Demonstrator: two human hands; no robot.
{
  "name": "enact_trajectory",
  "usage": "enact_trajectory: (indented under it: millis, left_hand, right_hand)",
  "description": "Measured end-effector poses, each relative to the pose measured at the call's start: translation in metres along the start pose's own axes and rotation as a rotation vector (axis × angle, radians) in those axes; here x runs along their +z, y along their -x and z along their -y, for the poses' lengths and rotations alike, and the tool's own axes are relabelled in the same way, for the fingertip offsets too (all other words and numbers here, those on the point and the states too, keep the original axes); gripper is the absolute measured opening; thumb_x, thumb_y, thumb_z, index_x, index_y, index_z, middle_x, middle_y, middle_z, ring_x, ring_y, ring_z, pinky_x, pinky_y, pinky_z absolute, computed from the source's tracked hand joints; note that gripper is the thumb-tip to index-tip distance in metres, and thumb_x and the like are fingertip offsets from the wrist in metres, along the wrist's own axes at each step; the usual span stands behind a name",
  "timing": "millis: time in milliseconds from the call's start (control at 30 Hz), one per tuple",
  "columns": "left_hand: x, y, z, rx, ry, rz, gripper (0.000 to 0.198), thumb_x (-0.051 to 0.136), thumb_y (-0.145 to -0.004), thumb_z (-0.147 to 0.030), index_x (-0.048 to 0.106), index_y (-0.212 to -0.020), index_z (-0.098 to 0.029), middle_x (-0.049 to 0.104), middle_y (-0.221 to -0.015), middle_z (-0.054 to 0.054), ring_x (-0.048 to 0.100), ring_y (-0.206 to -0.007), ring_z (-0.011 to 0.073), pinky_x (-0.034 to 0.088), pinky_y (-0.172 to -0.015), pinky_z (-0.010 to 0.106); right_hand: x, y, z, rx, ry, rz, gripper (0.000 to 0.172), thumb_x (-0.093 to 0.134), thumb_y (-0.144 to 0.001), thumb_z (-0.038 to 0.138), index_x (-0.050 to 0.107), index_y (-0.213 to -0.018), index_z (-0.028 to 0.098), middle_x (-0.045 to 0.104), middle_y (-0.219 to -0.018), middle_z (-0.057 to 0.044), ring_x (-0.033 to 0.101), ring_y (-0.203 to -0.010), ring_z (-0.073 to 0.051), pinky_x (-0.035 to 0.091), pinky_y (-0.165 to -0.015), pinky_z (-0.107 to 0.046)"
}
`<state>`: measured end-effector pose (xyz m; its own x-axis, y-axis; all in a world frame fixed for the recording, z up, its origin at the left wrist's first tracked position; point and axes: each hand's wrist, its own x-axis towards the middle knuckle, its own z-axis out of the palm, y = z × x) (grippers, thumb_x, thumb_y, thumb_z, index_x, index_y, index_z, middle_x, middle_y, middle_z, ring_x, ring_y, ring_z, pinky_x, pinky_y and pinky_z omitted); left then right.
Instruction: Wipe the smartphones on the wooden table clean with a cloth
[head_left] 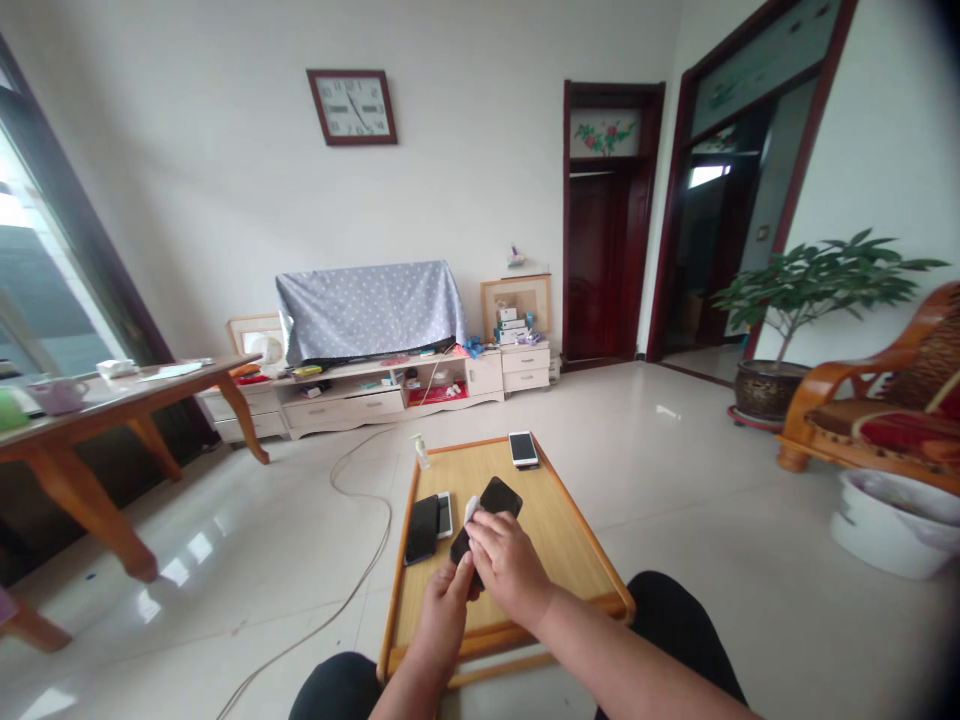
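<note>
My left hand is closed around a dark phone, gripping its near edge with the thumb on top. Against that phone my right hand presses a white wipe, pinched in its fingers. Just beyond the fingers a black phone shows; my hands partly cover this spot, so I cannot tell how it lies. To the left, a larger black phone rests partly over a white phone. A white-framed phone lies at the far right of the small wooden table.
A clear pump bottle stands at the table's far left corner. A cable runs across the floor at left. A wooden dining table, a low cabinet, a potted plant and a white bin stand around.
</note>
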<state>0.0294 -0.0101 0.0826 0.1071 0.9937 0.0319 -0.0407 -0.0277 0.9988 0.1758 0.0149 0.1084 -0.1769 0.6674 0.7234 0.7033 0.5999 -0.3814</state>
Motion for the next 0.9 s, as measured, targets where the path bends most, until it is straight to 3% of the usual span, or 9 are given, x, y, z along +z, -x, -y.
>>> enact_trajectory:
  millis: [67, 267, 367, 467, 533, 700, 767, 900]
  left_hand:
    - [-0.002, 0.002, -0.001, 0.006, -0.027, 0.003, 0.050, 0.064, -0.081, -0.065, 0.066, -0.081, -0.015, 0.056, -0.068, 0.000, 0.048, -0.066, 0.0130, 0.039, -0.064, 0.027]
    - [-0.002, 0.011, -0.006, -0.031, -0.042, -0.031, 0.048, 0.064, -0.082, -0.064, 0.066, -0.085, -0.016, 0.058, -0.071, 0.001, 0.051, -0.070, 0.0147, 0.041, -0.069, 0.028]
    - [-0.002, 0.009, -0.006, -0.031, 0.003, -0.052, 0.048, 0.063, -0.083, -0.064, 0.064, -0.085, -0.016, 0.057, -0.071, 0.000, 0.050, -0.068, 0.0139, 0.040, -0.068, 0.028]
    - [-0.001, 0.009, -0.007, 0.002, 0.042, -0.026, 0.047, 0.061, -0.084, -0.063, 0.062, -0.082, -0.016, 0.056, -0.069, -0.001, 0.048, -0.067, 0.0125, 0.038, -0.066, 0.027]
    - [0.000, 0.011, -0.010, 0.013, 0.054, 0.018, 0.047, 0.061, -0.084, -0.064, 0.062, -0.081, -0.016, 0.055, -0.067, -0.001, 0.047, -0.065, 0.0120, 0.037, -0.064, 0.026]
    - [0.000, 0.023, -0.021, 0.043, 0.054, 0.137, 0.048, 0.059, -0.085, -0.065, 0.061, -0.080, -0.017, 0.053, -0.066, -0.001, 0.044, -0.061, 0.0108, 0.032, -0.060, 0.025]
    - [-0.002, 0.026, -0.023, 0.064, 0.048, 0.145, 0.048, 0.058, -0.086, -0.064, 0.059, -0.078, -0.017, 0.050, -0.065, -0.002, 0.042, -0.060, 0.0105, 0.031, -0.060, 0.026]
    - [-0.006, 0.028, -0.017, 0.061, 0.053, 0.137, 0.049, 0.058, -0.086, -0.066, 0.057, -0.075, -0.018, 0.049, -0.063, -0.003, 0.041, -0.059, 0.0106, 0.030, -0.059, 0.026]
  right_hand:
    - [-0.001, 0.000, 0.000, 0.017, -0.024, -0.003, 0.031, 0.051, -0.094, 0.015, 0.069, -0.116, 0.027, 0.068, -0.118, -0.005, 0.059, -0.103, -0.023, 0.049, -0.093, -0.037]
    - [-0.016, -0.015, -0.036, 0.259, -0.016, -0.179, 0.017, 0.050, -0.095, 0.021, 0.066, -0.092, 0.024, 0.063, -0.095, -0.006, 0.059, -0.091, -0.022, 0.050, -0.082, -0.035]
    - [-0.007, 0.002, -0.021, 0.222, -0.059, -0.126, 0.019, 0.046, -0.097, 0.023, 0.063, -0.086, 0.024, 0.061, -0.092, -0.005, 0.059, -0.085, -0.020, 0.050, -0.078, -0.032]
    - [0.005, 0.023, 0.005, 0.152, -0.152, -0.024, 0.021, 0.044, -0.099, 0.023, 0.064, -0.095, 0.025, 0.061, -0.097, -0.005, 0.061, -0.086, -0.018, 0.051, -0.077, -0.030]
    - [0.007, 0.026, 0.013, 0.135, -0.162, -0.032, 0.022, 0.045, -0.099, 0.025, 0.066, -0.103, 0.026, 0.063, -0.103, -0.006, 0.062, -0.092, -0.019, 0.052, -0.082, -0.032]
    - [0.000, 0.004, -0.018, 0.161, -0.024, -0.102, 0.030, 0.052, -0.095, 0.037, 0.071, -0.117, 0.029, 0.066, -0.126, -0.008, 0.056, -0.120, -0.029, 0.041, -0.105, -0.048]
    - [0.001, 0.001, -0.038, 0.266, -0.062, -0.076, 0.034, 0.050, -0.094, 0.043, 0.072, -0.116, 0.027, 0.068, -0.125, -0.008, 0.056, -0.122, -0.030, 0.040, -0.107, -0.048]
    - [0.012, 0.017, -0.064, 0.630, -0.264, -0.090, 0.049, 0.051, -0.089, 0.057, 0.071, -0.119, 0.025, 0.071, -0.123, -0.009, 0.062, -0.117, -0.028, 0.044, -0.103, -0.042]
